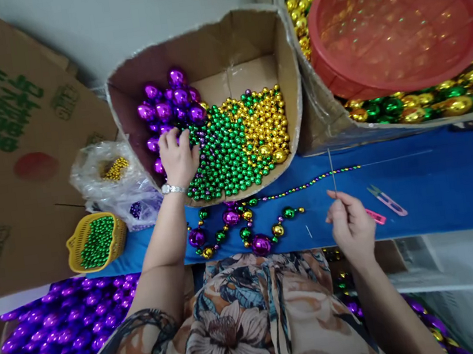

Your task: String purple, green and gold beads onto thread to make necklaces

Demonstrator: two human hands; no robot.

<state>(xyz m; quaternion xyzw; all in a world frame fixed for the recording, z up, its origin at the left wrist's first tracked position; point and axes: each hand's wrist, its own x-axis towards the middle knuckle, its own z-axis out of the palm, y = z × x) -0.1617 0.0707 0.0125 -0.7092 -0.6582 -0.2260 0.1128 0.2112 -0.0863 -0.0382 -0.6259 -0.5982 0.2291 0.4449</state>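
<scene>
My left hand (178, 158), a metal watch on its wrist, reaches into the cardboard box (219, 45). Its fingers are apart over the large purple beads (163, 112) and the edge of the small green beads (224, 149); their undersides are hidden. Gold beads (269, 114) fill the right side of the box. My right hand (350, 223) is closed on a long thin needle (332, 167), which points up above the blue cloth. In front of the box lies a strand of purple, green and gold beads (261, 244), with a string of tiny beads (315, 180) behind it.
Pink thread snips (388, 200) and a pink item (376, 216) lie by my right hand. A yellow basket (117, 236) of green beads and plastic bags (103, 159) stand at left. A red basket (322, 67) rests on another bead-filled box. Purple beads (58, 345) are lower left.
</scene>
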